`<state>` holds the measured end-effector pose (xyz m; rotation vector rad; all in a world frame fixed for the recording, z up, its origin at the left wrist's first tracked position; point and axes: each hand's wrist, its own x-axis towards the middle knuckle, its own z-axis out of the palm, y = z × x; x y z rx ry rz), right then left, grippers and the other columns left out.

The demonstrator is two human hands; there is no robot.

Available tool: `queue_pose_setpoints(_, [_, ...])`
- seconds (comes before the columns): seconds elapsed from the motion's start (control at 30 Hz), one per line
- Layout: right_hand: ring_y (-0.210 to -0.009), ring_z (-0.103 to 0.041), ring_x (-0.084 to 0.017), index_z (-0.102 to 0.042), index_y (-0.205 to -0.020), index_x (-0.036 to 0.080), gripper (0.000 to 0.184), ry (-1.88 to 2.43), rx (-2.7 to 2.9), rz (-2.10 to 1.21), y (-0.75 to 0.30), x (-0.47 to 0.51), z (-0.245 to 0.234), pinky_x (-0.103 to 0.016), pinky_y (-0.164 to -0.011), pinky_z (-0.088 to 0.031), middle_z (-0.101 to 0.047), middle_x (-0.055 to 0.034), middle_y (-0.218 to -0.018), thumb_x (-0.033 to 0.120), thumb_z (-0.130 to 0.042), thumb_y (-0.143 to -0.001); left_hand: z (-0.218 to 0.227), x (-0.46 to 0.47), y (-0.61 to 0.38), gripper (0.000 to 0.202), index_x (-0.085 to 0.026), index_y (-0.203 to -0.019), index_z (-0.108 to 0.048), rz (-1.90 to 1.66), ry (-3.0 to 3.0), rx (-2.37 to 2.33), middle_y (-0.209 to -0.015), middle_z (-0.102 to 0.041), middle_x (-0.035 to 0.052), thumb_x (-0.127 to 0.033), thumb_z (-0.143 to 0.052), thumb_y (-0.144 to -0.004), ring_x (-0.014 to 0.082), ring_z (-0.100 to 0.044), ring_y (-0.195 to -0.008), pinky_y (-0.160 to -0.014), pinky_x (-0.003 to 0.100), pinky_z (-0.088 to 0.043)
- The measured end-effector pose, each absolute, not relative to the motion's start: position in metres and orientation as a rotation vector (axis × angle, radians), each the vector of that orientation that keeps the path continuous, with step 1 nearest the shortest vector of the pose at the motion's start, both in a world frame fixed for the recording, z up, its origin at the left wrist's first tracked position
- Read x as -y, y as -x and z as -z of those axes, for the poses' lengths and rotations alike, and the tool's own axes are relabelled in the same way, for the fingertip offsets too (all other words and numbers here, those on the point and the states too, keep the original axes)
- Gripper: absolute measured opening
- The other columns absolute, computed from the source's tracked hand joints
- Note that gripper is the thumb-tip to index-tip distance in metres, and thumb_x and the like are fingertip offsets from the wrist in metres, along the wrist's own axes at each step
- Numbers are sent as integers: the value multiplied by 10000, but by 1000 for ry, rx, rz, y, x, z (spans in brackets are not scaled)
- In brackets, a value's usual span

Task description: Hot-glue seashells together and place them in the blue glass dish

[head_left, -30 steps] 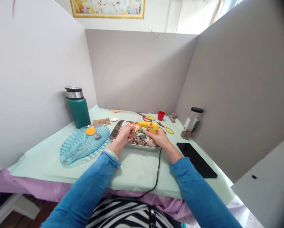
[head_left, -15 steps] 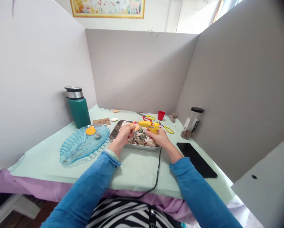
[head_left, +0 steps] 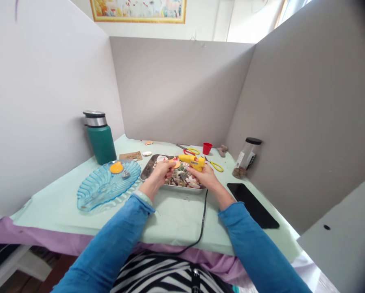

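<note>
keeping nearly still, your left hand (head_left: 161, 171) is pinching the orange piece (head_left: 175, 164) over the metal tray (head_left: 182, 188) while your right hand (head_left: 204, 176) is gripping the yellow glue gun (head_left: 193, 162), so two-handed work is seemingly continuing.

One glue gun (head_left: 193, 161), one tray (head_left: 147, 167)

Looking like a craft booth set up inside a homelike room. Walling in the cloth-covered table (head_left: 173, 217) at nine, twelve and three o'clock with grey panels (head_left: 179, 89). Showing craft work by gathering a yellow glue gun (head_left: 192, 161), a metal tray (head_left: 147, 168) of shells (head_left: 180, 180) and scissors (head_left: 187, 149) around the centre. Hinting at a home with a gold-framed picture (head_left: 138, 10) at eleven o'clock and a bright window (head_left: 289, 11) past one.
</note>
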<state>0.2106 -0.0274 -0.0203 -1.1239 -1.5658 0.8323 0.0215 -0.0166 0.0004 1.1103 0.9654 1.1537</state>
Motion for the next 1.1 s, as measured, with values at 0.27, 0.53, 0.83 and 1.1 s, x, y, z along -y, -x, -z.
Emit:
queue_pose_setpoints(0.27, [-492,-542,-134,-688,-789,159,316,1105,1597,-809,-209,30,18,-234,-453,-388,-588,9,-542,457,-737,-696,-4,19,-21,248,-178,-601,-429,-1188,-1078,-958,-459,-406,-67,-158,-650,-711,11,-254,-319,-355,178,-142])
queue_pose_setpoints(0.53, [-441,-485,-106,-687,-764,154,335,1163,1567,-805,-209,29,19,-225,-424,-373,-604,6,-540,474,-745,-682,-3,17,-21,241,-183,-634,-431,-1226,-1033,-944,-466,-413,-72,-161,-665,-688,12,-253,-316,-345,178,-139])
queue_pose_setpoints(0.83, [-421,-452,-94,-652,-736,166,343,1145,1529,-842,-209,29,19,-221,-405,-356,-572,17,-523,489,-748,-673,0,14,-20,219,-177,-644,-444,-1245,-1037,-919,-457,-415,-70,-150,-657,-692,12,-254,-320,-349,177,-137])
queue_pose_setpoints(1.1, [-427,-463,-95,-639,-717,169,319,1142,1539,-844,-209,30,18,-221,-410,-366,-572,16,-522,467,-748,-683,2,11,-19,200,-170,-670,-468,-1273,-985,-909,-450,-401,-74,-173,-665,-705,14,-249,-317,-349,172,-145])
